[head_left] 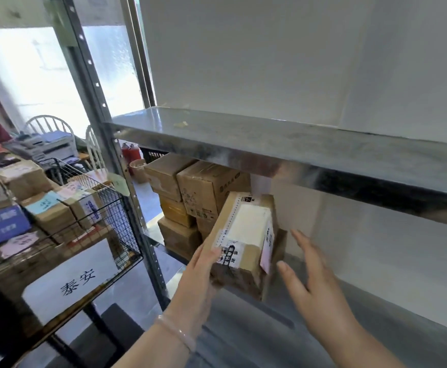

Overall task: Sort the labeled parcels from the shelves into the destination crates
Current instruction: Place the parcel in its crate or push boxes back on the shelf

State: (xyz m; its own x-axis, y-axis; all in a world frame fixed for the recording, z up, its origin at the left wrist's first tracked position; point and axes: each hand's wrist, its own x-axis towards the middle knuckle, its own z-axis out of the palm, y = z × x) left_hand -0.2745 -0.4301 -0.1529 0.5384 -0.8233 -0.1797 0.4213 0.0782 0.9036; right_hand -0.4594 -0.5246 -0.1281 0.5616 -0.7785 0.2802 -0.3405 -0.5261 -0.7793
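Where steel shelving (270,139) meets a white wall (243,62), the left hand (198,277) grips a labelled parcel (246,235) near the shelf's front edge, long axis wallward; right hand (310,277) spread beside.

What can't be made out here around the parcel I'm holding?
Head view:
- Parcel label text: blurred, too small.
- Left hand: fingers hidden beneath the parcel.
- Right hand: motion-blurred; contact with parcel unclear.
- Stacked cartons: partly hidden by the steel shelf.
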